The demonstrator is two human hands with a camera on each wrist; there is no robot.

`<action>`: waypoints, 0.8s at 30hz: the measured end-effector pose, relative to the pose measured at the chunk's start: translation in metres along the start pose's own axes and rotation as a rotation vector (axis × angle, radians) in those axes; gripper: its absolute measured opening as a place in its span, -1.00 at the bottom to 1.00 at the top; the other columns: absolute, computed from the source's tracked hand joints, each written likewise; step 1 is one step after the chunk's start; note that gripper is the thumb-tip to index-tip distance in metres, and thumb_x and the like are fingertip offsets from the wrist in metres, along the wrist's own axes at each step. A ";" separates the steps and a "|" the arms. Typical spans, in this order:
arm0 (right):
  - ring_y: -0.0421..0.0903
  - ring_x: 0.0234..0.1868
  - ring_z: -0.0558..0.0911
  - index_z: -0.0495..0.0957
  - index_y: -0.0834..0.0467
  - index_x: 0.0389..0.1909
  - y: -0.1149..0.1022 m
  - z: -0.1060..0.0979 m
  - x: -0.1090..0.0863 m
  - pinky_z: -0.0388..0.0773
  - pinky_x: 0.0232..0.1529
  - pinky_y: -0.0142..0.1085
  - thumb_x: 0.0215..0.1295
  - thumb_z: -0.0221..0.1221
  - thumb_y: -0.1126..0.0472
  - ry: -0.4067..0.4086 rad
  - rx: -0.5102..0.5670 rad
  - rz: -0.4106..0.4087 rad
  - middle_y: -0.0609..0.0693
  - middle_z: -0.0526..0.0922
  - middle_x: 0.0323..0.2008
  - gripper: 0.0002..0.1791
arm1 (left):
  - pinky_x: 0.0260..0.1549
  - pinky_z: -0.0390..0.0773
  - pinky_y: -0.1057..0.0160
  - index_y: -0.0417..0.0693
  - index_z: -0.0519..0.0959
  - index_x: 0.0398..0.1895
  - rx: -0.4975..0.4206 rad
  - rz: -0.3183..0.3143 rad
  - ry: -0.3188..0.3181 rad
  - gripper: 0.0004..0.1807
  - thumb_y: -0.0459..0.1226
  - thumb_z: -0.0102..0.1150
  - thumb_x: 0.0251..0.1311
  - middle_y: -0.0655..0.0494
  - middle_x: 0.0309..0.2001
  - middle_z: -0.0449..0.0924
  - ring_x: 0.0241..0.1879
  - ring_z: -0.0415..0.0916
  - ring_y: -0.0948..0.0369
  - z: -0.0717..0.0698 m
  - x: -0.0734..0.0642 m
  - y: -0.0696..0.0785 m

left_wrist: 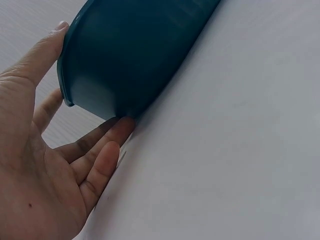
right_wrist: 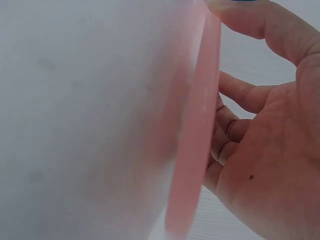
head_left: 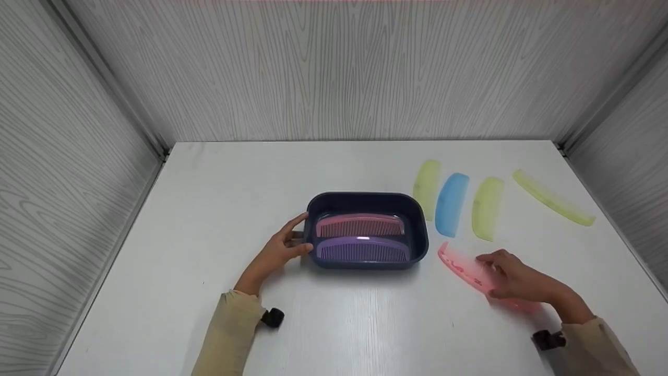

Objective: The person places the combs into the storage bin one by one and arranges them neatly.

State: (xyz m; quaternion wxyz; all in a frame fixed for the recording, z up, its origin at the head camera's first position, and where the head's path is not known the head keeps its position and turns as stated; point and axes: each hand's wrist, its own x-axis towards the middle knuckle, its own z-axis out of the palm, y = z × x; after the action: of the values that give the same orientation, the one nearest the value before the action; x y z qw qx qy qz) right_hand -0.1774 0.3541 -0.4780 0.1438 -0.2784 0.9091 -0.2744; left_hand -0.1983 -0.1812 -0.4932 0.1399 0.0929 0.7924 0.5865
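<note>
The right hand (head_left: 522, 282) held a pink comb (head_left: 463, 270) in its grip, between thumb and fingers, on the right of a dark blue tub (head_left: 365, 265); the left hand (head_left: 276, 253) had its grip on the tub's left end, thumb and fingers spread about the wall. Inside the tub, a rose comb (head_left: 360, 217) lay behind a purple comb (head_left: 362, 242). The likeliest fault was judged to be slippage: the pink comb, thin and smooth-looking, could have pivoted in a hold that took only part of its length. Its far tip, just in front of a blue comb (head_left: 452, 205), could have caught that comb, or the nearby yellow-green comb (head_left: 488, 209), if swept toward them. A tug by the left hand might have tipped the tub and slid its two combs together. The pink comb's near part was partly covered by the right hand; its teeth were indistinct, and whether it touched the table (head_left: 365, 324) could not be told. In the right wrist view, a blue sliver (right_wrist: 245, 0) was cut off at the top edge and could not be identified.
</note>
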 end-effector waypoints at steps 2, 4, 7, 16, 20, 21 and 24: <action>-0.21 -0.06 0.28 0.30 0.30 0.23 -0.001 0.000 0.001 0.39 -0.11 -0.36 0.09 0.37 0.15 -0.006 -0.001 0.002 0.13 0.39 0.03 -0.28 | 0.11 0.48 0.06 0.32 0.07 0.51 -0.005 0.002 -0.001 -0.10 -0.07 0.33 0.15 -0.28 0.30 0.35 0.23 0.44 -0.06 0.000 0.000 0.000; -0.19 -0.05 0.28 0.31 0.30 0.23 -0.001 0.000 0.001 0.39 -0.09 -0.36 0.09 0.37 0.15 -0.008 0.000 0.005 0.13 0.40 0.04 -0.28 | 0.10 0.48 0.07 0.33 0.07 0.51 -0.007 0.004 0.000 -0.10 -0.06 0.34 0.14 -0.28 0.30 0.35 0.23 0.44 -0.06 0.000 0.000 0.000; -0.20 -0.04 0.28 0.31 0.29 0.23 -0.001 -0.001 0.001 0.39 -0.07 -0.36 0.09 0.38 0.14 -0.014 -0.001 0.008 0.13 0.40 0.05 -0.28 | 0.09 0.49 0.08 0.32 0.07 0.51 -0.002 0.010 0.002 -0.09 -0.05 0.35 0.13 -0.28 0.29 0.36 0.22 0.44 -0.05 0.000 0.000 -0.001; -0.23 -0.07 0.29 0.32 0.33 0.21 0.000 0.001 0.001 0.39 -0.09 -0.32 0.06 0.39 0.13 0.011 -0.053 -0.006 0.07 0.41 -0.01 -0.27 | 0.13 0.45 0.02 0.34 0.04 0.51 0.002 0.013 0.002 -0.09 -0.06 0.33 0.15 -0.25 0.28 0.38 0.20 0.47 -0.03 0.000 0.000 0.000; -0.22 -0.07 0.30 0.32 0.33 0.21 -0.001 0.001 0.001 0.40 -0.10 -0.32 0.06 0.40 0.12 0.010 -0.048 -0.003 0.07 0.41 -0.02 -0.26 | 0.14 0.45 0.01 0.36 0.05 0.51 -0.004 0.013 0.000 -0.09 -0.05 0.33 0.15 -0.25 0.28 0.38 0.20 0.48 -0.03 0.000 0.000 -0.001; -0.22 -0.08 0.30 0.32 0.34 0.21 -0.001 0.001 0.001 0.40 -0.11 -0.32 0.07 0.40 0.12 0.009 -0.045 -0.003 0.07 0.41 -0.03 -0.26 | 0.13 0.45 0.01 0.35 0.05 0.51 -0.005 0.015 -0.001 -0.09 -0.05 0.33 0.15 -0.26 0.28 0.38 0.20 0.48 -0.03 0.000 0.000 -0.002; -0.23 -0.10 0.29 0.32 0.33 0.22 -0.001 0.001 0.001 0.38 -0.14 -0.33 0.08 0.40 0.09 -0.001 -0.028 0.005 0.07 0.40 -0.04 -0.25 | 0.12 0.46 0.04 0.35 0.05 0.51 -0.008 0.015 0.002 -0.09 -0.04 0.34 0.14 -0.24 0.28 0.39 0.19 0.48 -0.02 0.000 -0.001 -0.002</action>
State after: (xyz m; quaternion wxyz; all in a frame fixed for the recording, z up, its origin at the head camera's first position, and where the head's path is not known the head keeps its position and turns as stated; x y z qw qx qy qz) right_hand -0.1780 0.3524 -0.4781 0.1409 -0.2781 0.9136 -0.2611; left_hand -0.1978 -0.1822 -0.4955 0.1350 0.0976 0.7894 0.5908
